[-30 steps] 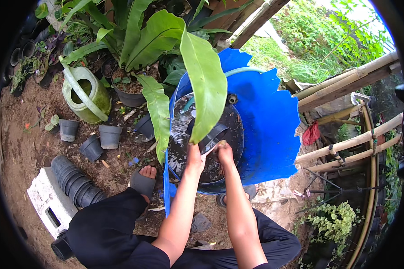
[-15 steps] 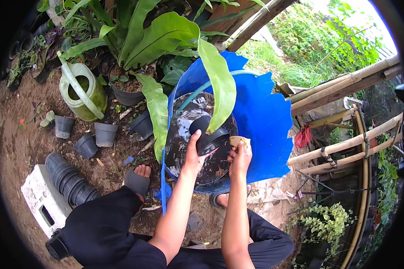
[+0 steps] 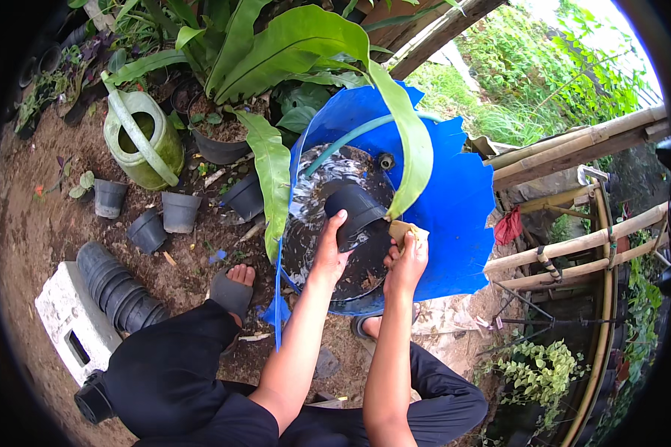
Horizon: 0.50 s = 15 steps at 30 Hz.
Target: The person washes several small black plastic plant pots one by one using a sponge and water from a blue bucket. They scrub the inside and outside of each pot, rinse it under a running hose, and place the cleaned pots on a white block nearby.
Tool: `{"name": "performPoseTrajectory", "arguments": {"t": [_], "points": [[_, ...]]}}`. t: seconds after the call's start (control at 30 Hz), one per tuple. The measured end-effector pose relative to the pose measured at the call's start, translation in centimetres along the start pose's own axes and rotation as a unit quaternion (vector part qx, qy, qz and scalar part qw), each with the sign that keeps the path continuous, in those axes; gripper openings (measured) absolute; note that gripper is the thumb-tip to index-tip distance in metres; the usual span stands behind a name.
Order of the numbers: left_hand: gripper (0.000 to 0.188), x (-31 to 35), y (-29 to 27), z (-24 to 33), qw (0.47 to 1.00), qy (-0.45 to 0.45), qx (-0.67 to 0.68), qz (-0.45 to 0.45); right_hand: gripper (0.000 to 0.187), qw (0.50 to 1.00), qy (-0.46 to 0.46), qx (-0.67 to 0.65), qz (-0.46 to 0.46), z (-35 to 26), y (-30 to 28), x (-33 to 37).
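Over the dark water (image 3: 306, 253) in a cut-open blue plastic drum (image 3: 455, 201), I hold a wet black plant pot (image 3: 356, 207) tilted on its side. My left hand (image 3: 331, 249) is closed on it, thumb along the near wall, with the other fingers partly hidden beneath. A tan sponge (image 3: 408, 232) is pinched in my right hand (image 3: 406, 262), right beside the pot's rim. Whether the sponge touches the rim, I cannot tell. A green hose (image 3: 343, 143) runs over the drum's far edge into the water.
A long leaf (image 3: 402, 127) overhangs the drum. On the soil to the left are a green watering can (image 3: 145, 141), several small pots (image 3: 181, 212), and a row of nested pots (image 3: 119, 290) against a white block (image 3: 74, 313). Bamboo rails (image 3: 574, 249) stand at the right.
The pot has turned in my left hand, so more of its outer side shows. My right hand and the sponge have shifted slightly right. The view has moved a little.
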<state>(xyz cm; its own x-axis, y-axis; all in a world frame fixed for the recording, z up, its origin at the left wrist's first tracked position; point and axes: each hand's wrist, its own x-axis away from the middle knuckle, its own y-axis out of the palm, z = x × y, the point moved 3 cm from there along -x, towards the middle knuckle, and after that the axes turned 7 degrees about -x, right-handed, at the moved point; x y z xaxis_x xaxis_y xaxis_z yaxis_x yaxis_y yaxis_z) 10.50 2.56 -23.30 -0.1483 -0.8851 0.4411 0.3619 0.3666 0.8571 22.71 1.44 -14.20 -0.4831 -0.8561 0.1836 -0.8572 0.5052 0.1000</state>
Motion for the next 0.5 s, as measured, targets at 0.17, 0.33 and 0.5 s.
{"name": "performPoseTrajectory", "arguments": {"t": [0.17, 0.33, 0.5], "points": [[0.054, -0.3, -0.1, -0.5, 0.999, -0.019, 0.036, 0.003, 0.017, 0.998, -0.035, -0.037, -0.021, 0.4, 1.2, 1.8], [0.054, -0.8, -0.8, -1.0, 1.0, -0.023, -0.006, -0.011, 0.034, 0.99, 0.028, -0.123, -0.06, 2.1, 2.7, 3.4], [0.05, -0.5, 0.0, -2.3, 0.997, -0.017, 0.039, -0.066, 0.037, 0.948, 0.036, -0.293, -0.118, 2.6, 3.9, 2.8]]}}
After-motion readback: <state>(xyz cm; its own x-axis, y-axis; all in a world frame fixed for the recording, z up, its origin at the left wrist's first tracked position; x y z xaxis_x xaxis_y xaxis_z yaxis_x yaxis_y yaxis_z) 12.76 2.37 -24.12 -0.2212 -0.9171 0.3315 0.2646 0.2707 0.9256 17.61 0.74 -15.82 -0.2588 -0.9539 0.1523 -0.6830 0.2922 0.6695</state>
